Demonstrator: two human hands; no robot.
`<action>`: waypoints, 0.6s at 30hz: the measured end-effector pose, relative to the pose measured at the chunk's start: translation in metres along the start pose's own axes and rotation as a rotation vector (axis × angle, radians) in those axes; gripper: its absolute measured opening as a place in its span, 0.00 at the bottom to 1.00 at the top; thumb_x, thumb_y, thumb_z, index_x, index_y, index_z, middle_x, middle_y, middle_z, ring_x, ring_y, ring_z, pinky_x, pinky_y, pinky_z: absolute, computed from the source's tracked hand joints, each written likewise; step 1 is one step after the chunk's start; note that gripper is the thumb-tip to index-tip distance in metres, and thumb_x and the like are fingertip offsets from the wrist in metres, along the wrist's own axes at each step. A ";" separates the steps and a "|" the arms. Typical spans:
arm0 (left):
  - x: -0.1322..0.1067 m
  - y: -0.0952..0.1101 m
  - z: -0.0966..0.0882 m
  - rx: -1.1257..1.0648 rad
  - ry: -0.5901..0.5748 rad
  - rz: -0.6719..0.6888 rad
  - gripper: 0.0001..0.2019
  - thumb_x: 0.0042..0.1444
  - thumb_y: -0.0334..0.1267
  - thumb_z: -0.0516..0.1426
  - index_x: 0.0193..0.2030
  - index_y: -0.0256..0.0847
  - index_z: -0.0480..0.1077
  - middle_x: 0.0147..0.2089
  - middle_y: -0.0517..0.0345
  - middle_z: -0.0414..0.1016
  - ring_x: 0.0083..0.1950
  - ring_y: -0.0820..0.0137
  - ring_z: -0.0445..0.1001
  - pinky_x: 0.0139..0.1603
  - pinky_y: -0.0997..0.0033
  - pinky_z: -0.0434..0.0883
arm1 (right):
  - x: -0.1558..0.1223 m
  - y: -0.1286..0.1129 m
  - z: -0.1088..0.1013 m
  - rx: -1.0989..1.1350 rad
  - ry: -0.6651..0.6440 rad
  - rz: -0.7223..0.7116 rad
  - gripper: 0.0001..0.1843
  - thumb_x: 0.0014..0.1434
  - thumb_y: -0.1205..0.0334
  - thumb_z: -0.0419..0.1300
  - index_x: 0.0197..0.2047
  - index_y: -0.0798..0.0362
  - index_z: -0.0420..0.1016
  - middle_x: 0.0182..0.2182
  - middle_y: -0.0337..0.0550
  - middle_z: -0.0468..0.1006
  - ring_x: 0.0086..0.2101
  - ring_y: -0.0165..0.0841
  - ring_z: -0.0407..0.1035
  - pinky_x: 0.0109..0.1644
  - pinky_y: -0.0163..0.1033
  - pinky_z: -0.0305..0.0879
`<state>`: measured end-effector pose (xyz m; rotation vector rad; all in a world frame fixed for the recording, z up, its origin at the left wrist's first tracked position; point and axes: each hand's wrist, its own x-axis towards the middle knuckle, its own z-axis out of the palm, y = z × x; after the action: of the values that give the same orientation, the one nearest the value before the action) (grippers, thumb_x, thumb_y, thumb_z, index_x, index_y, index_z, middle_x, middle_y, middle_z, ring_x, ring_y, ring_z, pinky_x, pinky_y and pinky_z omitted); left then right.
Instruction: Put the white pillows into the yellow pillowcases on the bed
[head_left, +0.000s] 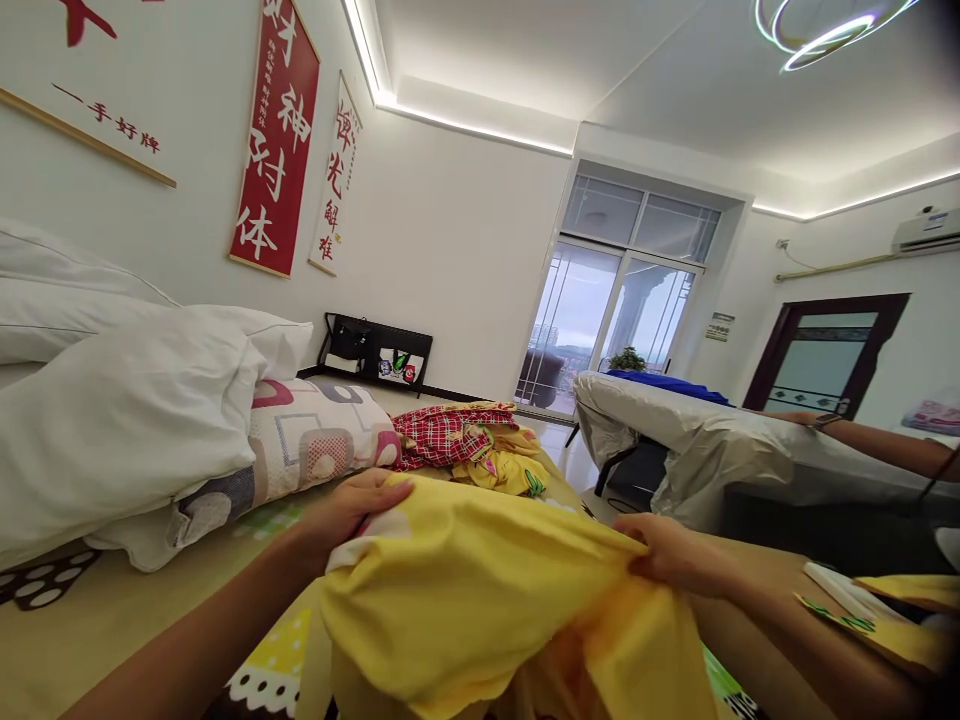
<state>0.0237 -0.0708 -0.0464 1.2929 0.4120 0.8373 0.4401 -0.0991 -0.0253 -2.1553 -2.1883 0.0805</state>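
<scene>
Yellow cloth [465,600]: lying bunched on the bed [112,630] just in front of the person, its long axis running left to right between the hands.
Left hand [356,508]: grip is closing over the cloth's left edge.
Right hand [667,552]: grip is pinching the right edge.
Clothes pile [450,440]: sitting beyond, beside the patterned pillow [315,440].

1. cloth [465,590] sits on the bed [75,630], left hand [352,505] and right hand [667,550] at its two sides.
2. pillows [127,420] lie left.
3. clothes pile [465,445] behind it.
4. covered table [712,440] off right.
</scene>
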 end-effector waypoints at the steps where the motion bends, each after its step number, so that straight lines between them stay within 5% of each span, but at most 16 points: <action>1: -0.002 0.002 -0.005 0.024 -0.009 -0.047 0.18 0.47 0.48 0.65 0.32 0.31 0.76 0.27 0.52 0.77 0.25 0.73 0.71 0.25 0.78 0.66 | 0.000 0.009 -0.006 0.012 0.004 0.001 0.16 0.41 0.69 0.56 0.36 0.50 0.75 0.33 0.41 0.79 0.36 0.37 0.72 0.35 0.34 0.60; 6: -0.013 0.023 -0.039 0.154 -0.122 -0.150 0.15 0.50 0.44 0.63 0.39 0.34 0.75 0.35 0.52 0.79 0.31 0.71 0.74 0.27 0.78 0.66 | 0.002 0.035 -0.024 -0.051 0.109 0.132 0.07 0.49 0.63 0.56 0.29 0.50 0.76 0.29 0.43 0.79 0.35 0.40 0.73 0.35 0.36 0.60; 8: -0.010 0.024 -0.060 0.212 -0.058 -0.115 0.18 0.50 0.45 0.62 0.45 0.36 0.73 0.40 0.51 0.78 0.37 0.66 0.76 0.33 0.73 0.69 | 0.008 0.036 -0.021 -0.129 0.175 0.175 0.11 0.54 0.58 0.54 0.30 0.49 0.77 0.31 0.44 0.80 0.37 0.42 0.73 0.37 0.38 0.60; 14: 0.010 -0.024 -0.110 1.027 0.719 0.181 0.16 0.48 0.46 0.55 0.38 0.36 0.71 0.36 0.48 0.76 0.40 0.57 0.74 0.42 0.60 0.69 | 0.038 0.035 0.029 -0.137 0.225 0.099 0.20 0.59 0.48 0.50 0.41 0.49 0.78 0.38 0.47 0.80 0.41 0.44 0.72 0.41 0.42 0.62; 16: 0.008 -0.046 -0.109 1.189 0.685 0.245 0.15 0.53 0.45 0.50 0.37 0.38 0.71 0.39 0.48 0.75 0.43 0.58 0.73 0.47 0.61 0.68 | 0.045 0.039 0.050 -0.017 0.111 -0.018 0.24 0.58 0.46 0.50 0.50 0.51 0.74 0.39 0.48 0.80 0.40 0.42 0.73 0.43 0.41 0.63; 18: 0.003 -0.067 -0.100 1.326 0.489 0.224 0.16 0.57 0.46 0.47 0.41 0.41 0.72 0.44 0.49 0.76 0.47 0.60 0.72 0.51 0.63 0.66 | 0.050 0.045 0.067 0.050 -0.029 -0.095 0.32 0.57 0.43 0.51 0.59 0.53 0.67 0.43 0.51 0.78 0.42 0.42 0.72 0.46 0.43 0.64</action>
<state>-0.0230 -0.0043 -0.1350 2.3645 1.3791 1.1060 0.4789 -0.0481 -0.0948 -2.0342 -2.2745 0.1604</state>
